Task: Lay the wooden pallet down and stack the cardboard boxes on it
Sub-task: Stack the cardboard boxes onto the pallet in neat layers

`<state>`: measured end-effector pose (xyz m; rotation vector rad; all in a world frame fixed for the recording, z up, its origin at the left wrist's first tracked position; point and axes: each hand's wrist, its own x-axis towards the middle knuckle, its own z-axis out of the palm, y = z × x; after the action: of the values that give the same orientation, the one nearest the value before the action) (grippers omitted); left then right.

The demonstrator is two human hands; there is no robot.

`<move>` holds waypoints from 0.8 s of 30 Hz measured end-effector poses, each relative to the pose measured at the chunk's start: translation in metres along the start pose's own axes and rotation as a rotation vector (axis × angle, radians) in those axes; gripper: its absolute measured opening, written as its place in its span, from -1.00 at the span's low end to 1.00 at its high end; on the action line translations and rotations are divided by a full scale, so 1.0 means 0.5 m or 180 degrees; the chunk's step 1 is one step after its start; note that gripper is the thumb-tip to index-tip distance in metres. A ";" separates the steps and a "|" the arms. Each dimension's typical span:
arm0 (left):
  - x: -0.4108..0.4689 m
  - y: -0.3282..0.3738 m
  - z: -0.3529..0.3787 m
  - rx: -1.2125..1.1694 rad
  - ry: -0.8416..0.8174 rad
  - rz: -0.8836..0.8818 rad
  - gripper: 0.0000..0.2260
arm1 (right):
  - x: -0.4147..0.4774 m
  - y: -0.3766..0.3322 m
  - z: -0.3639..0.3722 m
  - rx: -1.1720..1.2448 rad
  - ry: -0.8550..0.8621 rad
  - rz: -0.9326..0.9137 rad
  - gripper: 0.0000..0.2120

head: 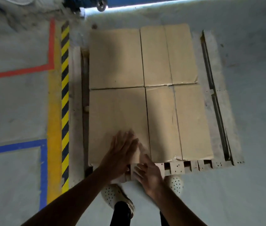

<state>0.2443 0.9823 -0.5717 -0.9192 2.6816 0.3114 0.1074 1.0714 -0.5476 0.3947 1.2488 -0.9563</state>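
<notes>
Concrete floor (251, 46), warehouse-type place. Pallet (218, 111) is already lying flat, and four boxes (158, 54) sit on it two by two, pushed toward its left side, so bare slats show along its right.

Person is at the pallet's front edge. Left hand (121, 154) lies flat on the front-left box (117, 111), fingers straight and gripping nothing. Right hand (148, 175) is down at that box's front edge; fingers look straight too, but it's blurry.

My guess is plain stiff cardboard, smooth on top with nothing to grab, so take it by the bottom corners or push on the sides. Can't judge the weight. The right-hand boxes have crumpled corners, so go gentle.

Hazard stripe (65, 95) runs along the pallet's left, with red tape (15, 71) and blue tape (15, 145) beyond it. Shoes (111, 194) are right at the front edge. Toes beware.
</notes>
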 end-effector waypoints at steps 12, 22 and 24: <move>0.012 -0.069 0.021 -0.0294 0.0142 -0.0205 -0.15 | 0.083 0.016 0.080 0.0750 0.0532 0.0018 -0.48; 0.007 -0.102 0.019 -0.0360 0.0396 0.0122 -0.15 | 0.011 -0.017 0.084 -0.1175 0.0587 0.0563 -0.60; 0.013 -0.130 0.016 -0.0526 0.0489 -0.0061 -0.23 | 0.011 -0.027 0.068 -0.2184 0.0764 0.0204 -0.68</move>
<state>0.2814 0.9307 -0.5887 -1.0556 2.8181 0.4829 0.1177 1.0370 -0.5390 0.0030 1.6810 -0.3854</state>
